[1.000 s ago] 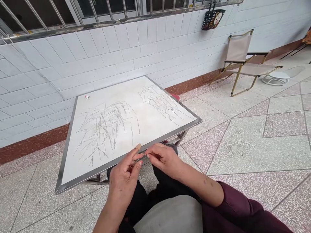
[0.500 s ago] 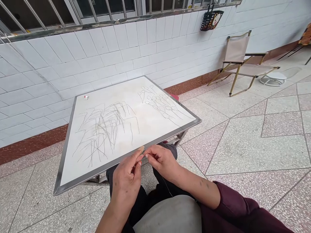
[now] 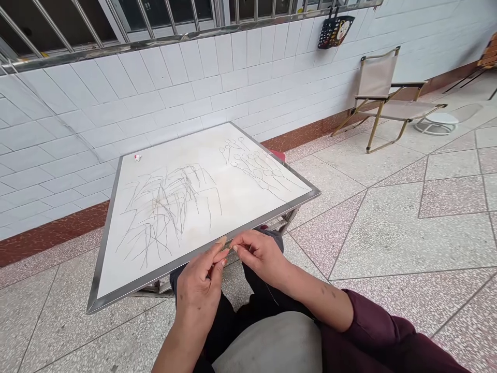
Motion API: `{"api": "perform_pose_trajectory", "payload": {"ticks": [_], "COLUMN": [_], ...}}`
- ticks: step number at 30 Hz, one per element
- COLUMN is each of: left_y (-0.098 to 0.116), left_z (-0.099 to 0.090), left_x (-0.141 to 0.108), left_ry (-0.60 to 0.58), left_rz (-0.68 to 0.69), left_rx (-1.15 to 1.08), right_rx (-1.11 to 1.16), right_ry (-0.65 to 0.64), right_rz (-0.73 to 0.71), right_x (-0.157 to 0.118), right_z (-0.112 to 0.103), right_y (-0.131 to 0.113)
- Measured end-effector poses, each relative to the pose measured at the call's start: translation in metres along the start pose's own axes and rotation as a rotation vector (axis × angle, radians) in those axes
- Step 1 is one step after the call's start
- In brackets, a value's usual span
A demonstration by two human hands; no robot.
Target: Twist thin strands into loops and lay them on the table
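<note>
Just past the near edge of the white table (image 3: 186, 155), above my lap, my left hand (image 3: 204, 274) and my right hand (image 3: 260, 256) meet at the fingertips. Both are closed in a pinch on a thin wire, which shows as a short line between the fingers. A fine end of wire (image 3: 272, 293) hangs below my right hand. On the tabletop lie many thin dark bent wires (image 3: 166, 202) at the left and a group of wires with round loops (image 3: 256, 168) at the right.
A small red and white object (image 3: 137, 158) sits near the table's far left corner. Beyond are a tiled wall (image 3: 163, 103), a hanging bag (image 3: 336, 32), a folding chair (image 3: 376, 80) and a low white stool (image 3: 437, 123).
The left hand has shifted slightly left, and the fingertips of my hands are a little farther apart, with more of the wire showing between them.
</note>
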State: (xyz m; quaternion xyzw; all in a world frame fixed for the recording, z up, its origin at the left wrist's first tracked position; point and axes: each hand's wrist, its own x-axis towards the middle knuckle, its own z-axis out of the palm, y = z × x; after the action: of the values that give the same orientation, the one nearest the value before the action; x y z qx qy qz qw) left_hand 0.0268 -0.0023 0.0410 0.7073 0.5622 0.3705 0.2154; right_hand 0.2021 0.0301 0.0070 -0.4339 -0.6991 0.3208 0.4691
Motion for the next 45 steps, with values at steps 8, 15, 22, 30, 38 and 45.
{"api": "perform_pose_trajectory", "payload": {"ticks": [8,15,22,30,38,45], "left_y": [0.005,0.001,-0.007,-0.010,-0.034,0.004], "left_z": [0.000,-0.003,-0.010,-0.014,-0.038,-0.044], "left_x": [-0.004,-0.010,-0.019,-0.026,-0.035,-0.007], "left_ry": [-0.012,0.007,0.004,-0.054,0.132,0.185], "left_rz": [0.120,0.091,0.106,0.113,-0.108,-0.178], "left_rx": [0.103,0.136,0.199,0.213,0.269,0.155], "right_rx": [-0.012,-0.046,-0.077,-0.077,-0.111,-0.115], "right_ry": [-0.009,0.020,0.032,0.009,0.189,0.020], "right_rz": [-0.010,-0.027,-0.017,0.013,0.090,-0.049], "right_x": [-0.003,-0.002,-0.001,-0.004,0.006,0.000], "right_z": [-0.002,-0.006,-0.006,0.000,-0.020,-0.010], "right_y": [0.002,0.001,0.003,0.003,0.021,0.005]}}
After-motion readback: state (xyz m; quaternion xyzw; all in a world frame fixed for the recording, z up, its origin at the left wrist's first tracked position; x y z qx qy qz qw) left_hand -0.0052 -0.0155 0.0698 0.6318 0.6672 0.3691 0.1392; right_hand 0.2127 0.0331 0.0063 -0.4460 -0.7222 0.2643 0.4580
